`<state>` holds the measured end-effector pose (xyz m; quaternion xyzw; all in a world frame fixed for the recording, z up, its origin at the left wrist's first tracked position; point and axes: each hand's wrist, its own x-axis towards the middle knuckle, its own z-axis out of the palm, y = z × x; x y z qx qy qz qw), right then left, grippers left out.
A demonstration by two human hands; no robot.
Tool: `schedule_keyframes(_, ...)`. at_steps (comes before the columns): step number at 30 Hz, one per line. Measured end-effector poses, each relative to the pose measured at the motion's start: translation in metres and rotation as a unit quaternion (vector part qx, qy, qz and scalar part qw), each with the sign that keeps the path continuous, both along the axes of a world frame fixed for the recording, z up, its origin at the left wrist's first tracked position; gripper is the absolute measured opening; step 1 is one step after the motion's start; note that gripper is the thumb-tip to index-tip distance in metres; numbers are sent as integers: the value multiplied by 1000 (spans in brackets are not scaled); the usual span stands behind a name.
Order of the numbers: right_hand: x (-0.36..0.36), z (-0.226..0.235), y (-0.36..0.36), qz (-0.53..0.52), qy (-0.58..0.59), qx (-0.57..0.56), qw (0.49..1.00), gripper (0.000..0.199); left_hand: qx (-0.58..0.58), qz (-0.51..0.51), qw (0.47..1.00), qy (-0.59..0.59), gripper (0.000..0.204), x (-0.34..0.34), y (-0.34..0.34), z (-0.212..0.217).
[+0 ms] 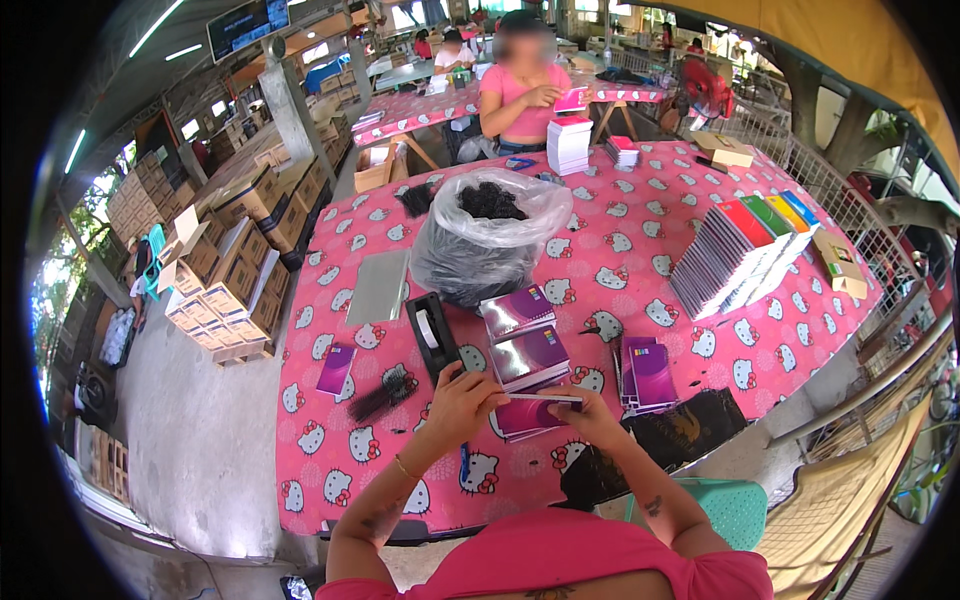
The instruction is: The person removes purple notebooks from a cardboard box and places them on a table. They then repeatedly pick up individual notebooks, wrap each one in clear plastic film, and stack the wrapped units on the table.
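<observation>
Left hand (462,393): hovering just beside the black tape dispenser (432,335); fingers curled and pinching the left end of a flat purple box (535,402)
Right hand (590,413): gripping the right end of the same box; fingers pressed together along its edge
Flat purple box: being held just above the pink cartoon-print table (640,270), at its near edge, in front of the person
Stack: 2 more purple boxes (525,335) are lying just beyond the hands
Right side: a small pile of purple boxes (648,372) is sitting near the right hand
Left side: a black brush (383,393) is lying beside a single purple box (336,368)
Middle: a clear bag of dark items (487,238) is standing behind the dispenser
Far end: another person (520,85) is handling something pink
</observation>
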<state>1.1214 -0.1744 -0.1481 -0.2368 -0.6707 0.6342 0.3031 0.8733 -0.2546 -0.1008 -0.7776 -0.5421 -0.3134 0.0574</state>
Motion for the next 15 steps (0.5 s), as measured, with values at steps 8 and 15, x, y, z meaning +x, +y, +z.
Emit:
schedule_keyframes(8, -1, 6, 4, -8, 2, 4, 1000, 28, -18, 36, 998, 47, 37, 8, -3, 5)
schedule_keyframes(15, -9, 15, -1, -61, 36, -71, 995, 32, -48, 179, 956, 227, 80, 51, -36, -65)
